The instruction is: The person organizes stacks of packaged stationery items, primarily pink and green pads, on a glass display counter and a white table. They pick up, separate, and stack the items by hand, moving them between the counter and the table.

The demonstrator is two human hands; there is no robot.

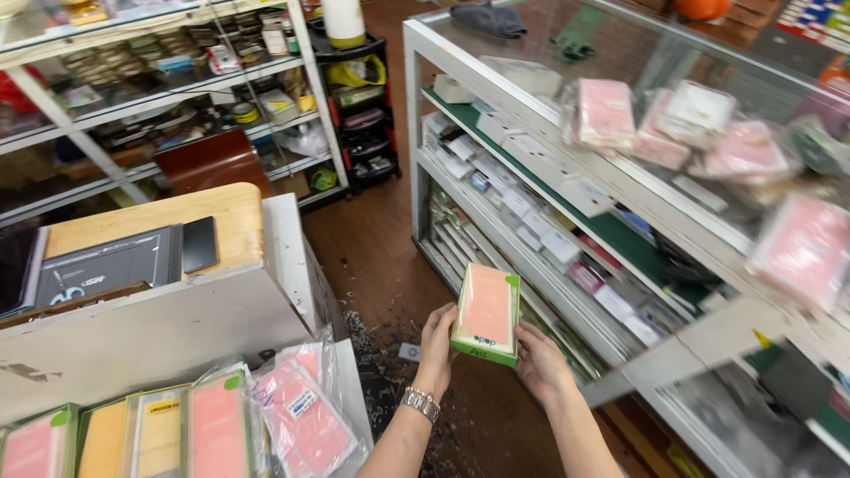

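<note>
We hold a flat box [486, 314] up in front of us, between both hands, above the dark brown floor [372, 239]. The box has a green rim and a pale pink face, and it tilts a little, its top edge leaning away from us toward the glass cabinet [531, 190].

Our left hand [436, 341] closes on the box's lower left corner, fingers wrapped up along its left edge. A metal watch [421, 404] sits on that wrist. Our right hand [540, 358] grips the lower right corner, thumb against the green side, fingers behind where we cannot see them.

The cabinet stands just to the right of the box. Its shelves carry rows of small white and coloured packets, and pink packets in clear wrap [699, 133] lie under its glass top. A dark cloth [487, 18] rests on the far end of that top.

To our left is a white counter with a wooden top [212, 217], bearing a dark flat pad [106, 265]. Below it, near our left elbow, a row of similar boxes [133, 438] stands on edge, pink and yellow faces in green rims, with a few pink packs in plastic [305, 416] leaning beside them. Metal shelving [159, 88] with mixed goods fills the back wall.
</note>
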